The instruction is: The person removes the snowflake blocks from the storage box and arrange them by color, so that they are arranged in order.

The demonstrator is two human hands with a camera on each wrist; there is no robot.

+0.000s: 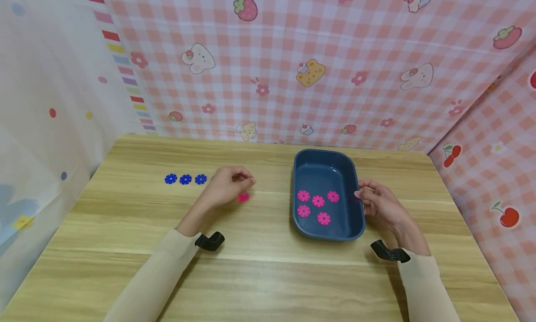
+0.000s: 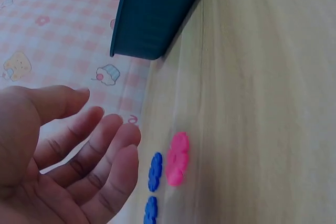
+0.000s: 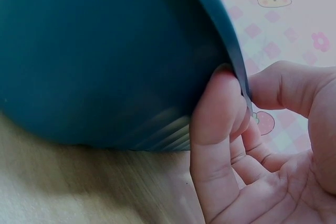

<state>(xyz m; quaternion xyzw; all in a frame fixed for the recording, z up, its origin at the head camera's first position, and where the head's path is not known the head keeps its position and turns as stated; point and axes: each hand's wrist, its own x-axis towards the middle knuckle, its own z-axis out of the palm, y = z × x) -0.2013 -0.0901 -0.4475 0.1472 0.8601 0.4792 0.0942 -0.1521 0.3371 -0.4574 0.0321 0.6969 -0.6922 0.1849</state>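
My left hand (image 1: 226, 186) hovers over the table with loosely bent fingers and nothing between them. Just below it, a pink notched plastic disc (image 1: 243, 197) lies on the wood; in the left wrist view this pink disc (image 2: 178, 159) is beside a blue notched disc (image 2: 155, 171), apart from the fingertips. My right hand (image 1: 383, 205) pinches the right rim of a dark blue rectangular tray (image 1: 298, 171), thumb over the edge and fingers against the outer wall (image 3: 115, 77). Several pink discs (image 1: 318, 201) lie flat on the tray's floor.
A row of blue discs (image 1: 185, 179) lies left of the left hand, which partly hides its right end. The wooden table (image 1: 268, 285) meets a pink checked cloth (image 1: 276, 103) at the back, with more cloth at both sides.
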